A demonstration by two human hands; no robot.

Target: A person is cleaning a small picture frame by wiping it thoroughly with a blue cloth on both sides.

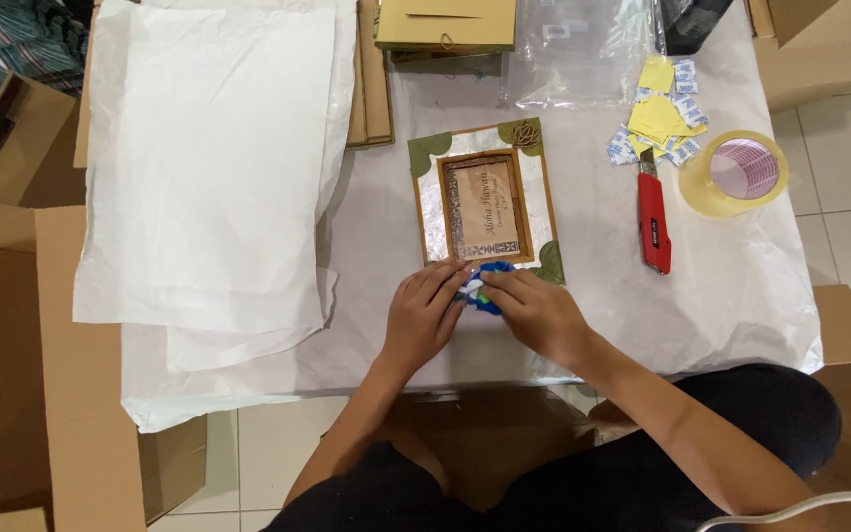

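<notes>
Big counter [741, 296] covered in white paper, cardboard boxes [12, 374] crowding the left side and corners. Large stack of white tissue sheets [209, 167] spread over the left half, edges hanging a bit over the near side. Clear plastic bag [583, 49] up top, next to a flat tan cardboard piece [445, 22] with more brown board stacked under it.

Middle of the counter: picture frame [485, 202] lying flat, green leaf shapes in the corners, shiny pale border, brown printed insert in the centre. Right of it, roll of clear tape [736, 172] lying flat, then a red utility knife [653, 222] pointing away, well apart from the frame. Little heap of yellow slips and small white-blue packets [660, 123] just above the knife.

Smallest bit: blue, white and green tag-like thing [483, 286] right at the frame's near edge, touching it. Left hand [424, 315] and right hand [534, 310] both on it, side by side, fingers [450, 281] curled together and pinching the little piece from both sides. Can't tell exactly what it's made of, mostly hidden under the fingertips.
</notes>
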